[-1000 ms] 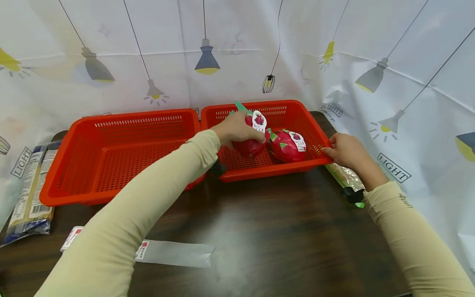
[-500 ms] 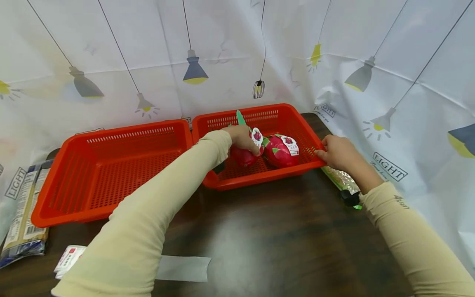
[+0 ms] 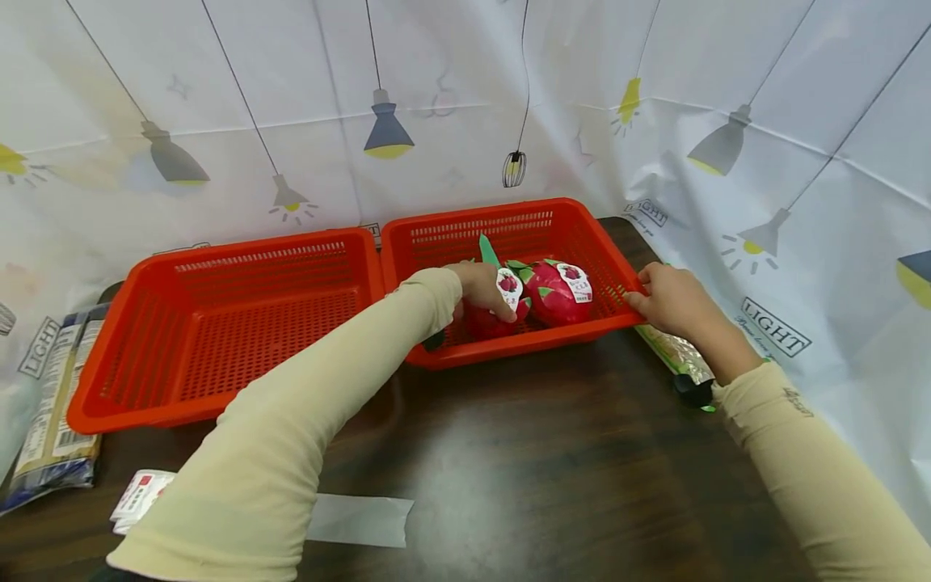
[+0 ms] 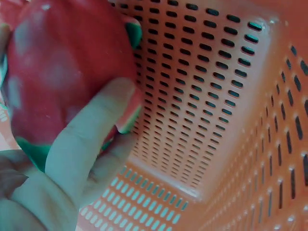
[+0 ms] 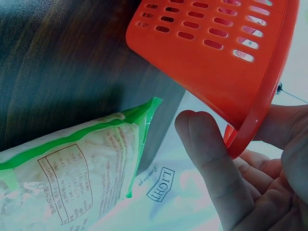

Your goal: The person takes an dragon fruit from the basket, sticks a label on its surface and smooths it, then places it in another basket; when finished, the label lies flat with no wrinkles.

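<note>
My left hand (image 3: pixel 482 289) grips a red dragon fruit (image 4: pixel 72 62) with green leaf tips and a white label. This fruit is low inside the right-hand red plastic basket (image 3: pixel 509 351), and my fingers partly cover it. Close on its right lies a second labelled dragon fruit (image 3: pixel 554 301). At the basket's right end my right hand (image 3: pixel 672 301) holds the rim. In the right wrist view the rim (image 5: pixel 255 118) passes between the thumb and the fingers (image 5: pixel 207 139).
Another red basket (image 3: pixel 247 279) stands on the left, its end against the first. A flat package (image 3: pixel 61 404) lies at far left, and a green-edged clear bag (image 5: pixel 72 168) under my right wrist. White labels (image 3: pixel 141 493) and a pale strip (image 3: pixel 360 520) lie on the dark table.
The left hand has lowered its dragon fruit into the right basket, beside the other one. My right hand has stayed on the rim. The head view has shifted slightly.
</note>
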`<state>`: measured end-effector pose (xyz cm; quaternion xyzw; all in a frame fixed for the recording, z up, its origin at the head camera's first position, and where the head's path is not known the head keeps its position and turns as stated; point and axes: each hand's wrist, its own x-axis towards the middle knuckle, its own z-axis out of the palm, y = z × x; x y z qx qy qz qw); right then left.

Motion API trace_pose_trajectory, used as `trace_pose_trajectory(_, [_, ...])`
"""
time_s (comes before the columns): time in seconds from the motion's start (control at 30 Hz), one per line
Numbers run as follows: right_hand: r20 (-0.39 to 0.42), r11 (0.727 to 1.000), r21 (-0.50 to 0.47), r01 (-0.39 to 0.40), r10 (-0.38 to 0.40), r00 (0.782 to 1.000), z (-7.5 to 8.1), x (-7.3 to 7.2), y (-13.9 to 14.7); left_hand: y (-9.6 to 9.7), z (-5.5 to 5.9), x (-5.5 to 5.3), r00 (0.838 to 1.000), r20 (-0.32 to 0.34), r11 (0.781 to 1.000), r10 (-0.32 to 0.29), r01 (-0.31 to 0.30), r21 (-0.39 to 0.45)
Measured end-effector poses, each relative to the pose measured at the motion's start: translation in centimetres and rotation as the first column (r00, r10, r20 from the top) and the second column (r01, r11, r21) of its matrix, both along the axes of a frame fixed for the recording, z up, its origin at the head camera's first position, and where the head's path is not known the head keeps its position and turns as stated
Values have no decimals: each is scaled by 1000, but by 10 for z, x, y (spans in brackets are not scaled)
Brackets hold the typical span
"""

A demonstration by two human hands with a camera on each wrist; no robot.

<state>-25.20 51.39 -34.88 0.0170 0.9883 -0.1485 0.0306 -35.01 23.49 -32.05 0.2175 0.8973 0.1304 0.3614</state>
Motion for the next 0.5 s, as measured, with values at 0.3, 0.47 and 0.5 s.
trace_pose_trajectory(0.3, [19, 1000, -21, 22, -21, 1000, 2, 2, -1, -8, -9, -6, 993, 100, 991, 67, -77, 105])
trace_pose_trajectory(0.47, [25, 999, -18, 27, -27, 999, 0, 1, 0, -10, -11, -8, 989, 115, 986, 88, -103, 132])
trace_pose_trajectory(0.5, [28, 999, -20, 29, -29, 999, -1, 1, 0, -11, -11, -8, 988, 122, 982, 97, -115, 149])
